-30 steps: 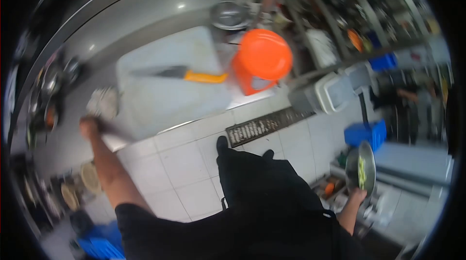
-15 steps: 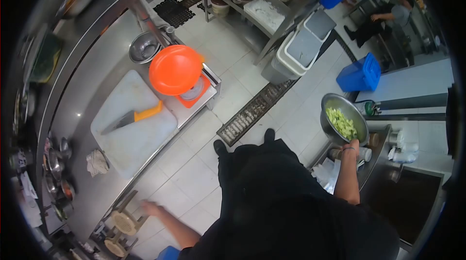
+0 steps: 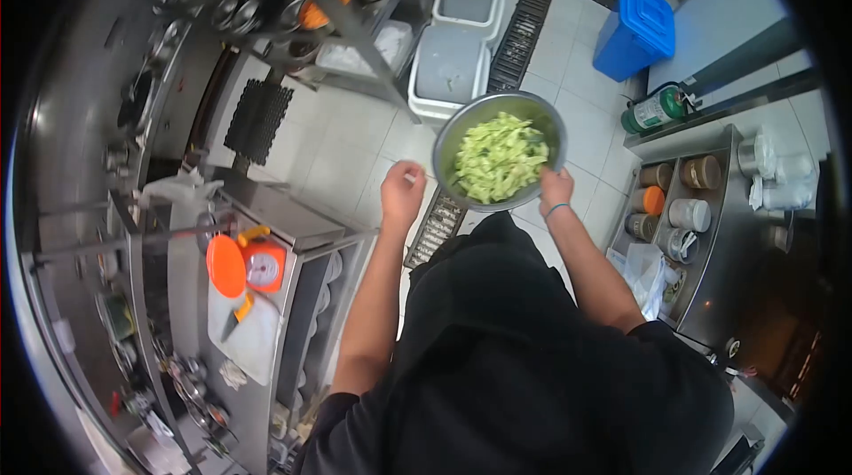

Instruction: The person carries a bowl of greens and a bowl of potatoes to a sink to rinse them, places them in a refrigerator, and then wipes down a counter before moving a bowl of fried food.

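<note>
Head view, entries as seen from the floor of this kitchen.

Item: one round metal bowl point(image 3: 556, 117), held in the air ahead of the person's dark-clothed front, over the tiled floor. Mouth up, chopped green vegetable point(image 3: 499, 160) heaped inside. Being round, it offers no long axis.

Item: right hand point(image 3: 556, 189), gripping the bowl at its near right rim; a thin blue band at the wrist. This is the nearer hand, in contact.

Item: left hand point(image 3: 403, 191), holding nothing that shows, fingers loosely curled and partly open. It sits just beside the bowl's left side, apparently with a small gap. The bowl thus lies to the right of this hand and slightly farther out, mostly between the two.

Surroundings: beyond the bowl, grey-lidded bins point(image 3: 451, 62); off to the left, well apart, a steel table point(image 3: 188, 298) with a white cutting board point(image 3: 257, 342), a yellow-handled knife point(image 3: 244, 305) and an orange scale point(image 3: 264, 267). To the right, a green extinguisher point(image 3: 657, 109) and lidded jars point(image 3: 690, 215).
</note>
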A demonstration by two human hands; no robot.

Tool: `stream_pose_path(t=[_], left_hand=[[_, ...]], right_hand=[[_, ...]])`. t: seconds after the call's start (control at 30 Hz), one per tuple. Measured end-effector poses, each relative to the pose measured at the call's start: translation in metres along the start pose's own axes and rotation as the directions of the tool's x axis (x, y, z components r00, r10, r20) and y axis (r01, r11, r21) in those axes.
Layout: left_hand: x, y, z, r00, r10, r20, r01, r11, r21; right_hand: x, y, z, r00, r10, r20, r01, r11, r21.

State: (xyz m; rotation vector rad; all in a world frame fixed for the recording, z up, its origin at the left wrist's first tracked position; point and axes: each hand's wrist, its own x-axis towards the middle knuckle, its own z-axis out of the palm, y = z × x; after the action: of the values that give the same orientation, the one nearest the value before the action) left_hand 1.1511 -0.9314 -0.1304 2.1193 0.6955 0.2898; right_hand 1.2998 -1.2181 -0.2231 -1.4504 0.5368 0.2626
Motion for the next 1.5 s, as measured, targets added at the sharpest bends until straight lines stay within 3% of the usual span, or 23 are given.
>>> stream_pose_path(t=[0.07, 0.1, 0.17, 0.23, 0.3, 0.37, 0.4, 0.43, 0.53, 0.6, 0.67, 0.7, 0.83, 0.93, 1.0, 1.07, 1.2, 1.23, 1.27, 1.33, 1.43, 1.5], left_hand=[[0.039, 0.033, 0.039, 0.974, 0.159, 0.161, -0.187, 0.966, 0.179], [0.049, 0.055, 0.050, 0.969, 0.106, 0.222, -0.162, 0.955, 0.249], [0.065, 0.063, 0.066, 0.962, 0.184, 0.201, -0.241, 0.918, 0.313], [0.079, 0.066, 0.071, 0.953, 0.273, 0.128, -0.301, 0.892, 0.337], [0.083, 0.062, 0.064, 0.935, 0.341, -0.095, -0.287, 0.889, 0.357], [0.085, 0.011, 0.065, 0.975, -0.014, -0.224, 0.043, 0.992, 0.122], [0.091, 0.027, 0.052, 0.928, -0.368, -0.057, 0.360, 0.927, -0.107], [0.096, 0.042, 0.040, 0.751, -0.637, 0.176, 0.659, 0.705, -0.261], [0.123, 0.014, 0.052, 0.609, -0.640, 0.469, 0.753, 0.280, -0.595], [0.149, 0.005, 0.076, 0.670, -0.651, 0.358, 0.647, 0.275, -0.711], [0.176, 0.006, 0.107, 0.729, -0.662, 0.173, 0.472, 0.303, -0.828], [0.190, 0.020, 0.106, 0.728, -0.669, 0.153, 0.412, 0.249, -0.876], [0.248, 0.039, 0.121, 0.766, -0.635, 0.096, 0.414, 0.373, -0.830], [0.282, 0.058, 0.134, 0.778, -0.628, 0.007, 0.303, 0.366, -0.880], [0.303, 0.069, 0.138, 0.783, -0.623, 0.005, 0.310, 0.382, -0.871], [0.323, 0.083, 0.136, 0.768, -0.640, 0.025, 0.350, 0.387, -0.853], [0.366, 0.103, 0.155, 0.742, -0.664, -0.094, 0.335, 0.489, -0.805], [0.379, 0.120, 0.161, 0.696, -0.701, -0.157, 0.366, 0.534, -0.762], [0.392, 0.123, 0.172, 0.695, -0.698, -0.170, 0.329, 0.520, -0.788], [0.401, 0.129, 0.183, 0.683, -0.707, -0.185, 0.291, 0.495, -0.819], [0.419, 0.141, 0.209, 0.600, -0.760, -0.250, 0.248, 0.474, -0.845], [0.429, 0.146, 0.226, 0.556, -0.781, -0.285, 0.220, 0.468, -0.856]], right_hand=[[0.000, -0.022, 0.006, 0.998, 0.029, 0.046, -0.036, 0.989, 0.144], [-0.002, -0.039, 0.007, 0.985, 0.137, 0.103, -0.152, 0.975, 0.161], [0.010, -0.045, 0.008, 0.967, 0.202, 0.157, -0.231, 0.952, 0.201], [0.018, -0.065, 0.013, 0.947, 0.251, 0.202, -0.291, 0.935, 0.201], [0.028, -0.063, 0.019, 0.945, 0.282, 0.165, -0.318, 0.912, 0.259], [0.043, -0.080, 0.032, 0.937, 0.313, 0.156, -0.345, 0.901, 0.264], [0.054, -0.084, 0.036, 0.926, 0.328, 0.184, -0.367, 0.896, 0.250], [0.066, -0.088, 0.040, 0.913, 0.347, 0.213, -0.392, 0.891, 0.229], [0.103, -0.102, 0.064, 0.882, 0.378, 0.282, -0.427, 0.894, 0.137], [0.120, -0.116, 0.089, 0.864, 0.375, 0.336, -0.431, 0.895, 0.111], [0.143, -0.129, 0.111, 0.880, 0.338, 0.333, -0.350, 0.936, -0.025], [0.156, -0.140, 0.120, 0.874, 0.339, 0.348, -0.341, 0.938, -0.058], [0.238, -0.154, 0.140, 0.817, 0.395, 0.421, -0.302, 0.914, -0.271], [0.276, -0.180, 0.154, 0.885, 0.296, 0.358, -0.001, 0.772, -0.636], [0.304, -0.193, 0.173, 0.922, -0.025, 0.387, 0.304, 0.666, -0.681], [0.328, -0.202, 0.184, 0.836, -0.316, 0.449, 0.549, 0.460, -0.698], [0.407, -0.230, 0.254, 0.682, -0.082, 0.727, 0.624, 0.584, -0.519], [0.425, -0.235, 0.279, 0.641, 0.099, 0.761, 0.572, 0.600, -0.560], [0.441, -0.240, 0.294, 0.596, 0.486, 0.639, 0.180, 0.695, -0.697], [0.475, -0.232, 0.326, 0.331, 0.791, 0.514, -0.203, 0.592, -0.780], [0.499, -0.228, 0.354, 0.200, 0.907, 0.370, -0.350, 0.419, -0.838], [0.500, -0.225, 0.369, 0.185, 0.933, 0.307, -0.347, 0.355, -0.868]])
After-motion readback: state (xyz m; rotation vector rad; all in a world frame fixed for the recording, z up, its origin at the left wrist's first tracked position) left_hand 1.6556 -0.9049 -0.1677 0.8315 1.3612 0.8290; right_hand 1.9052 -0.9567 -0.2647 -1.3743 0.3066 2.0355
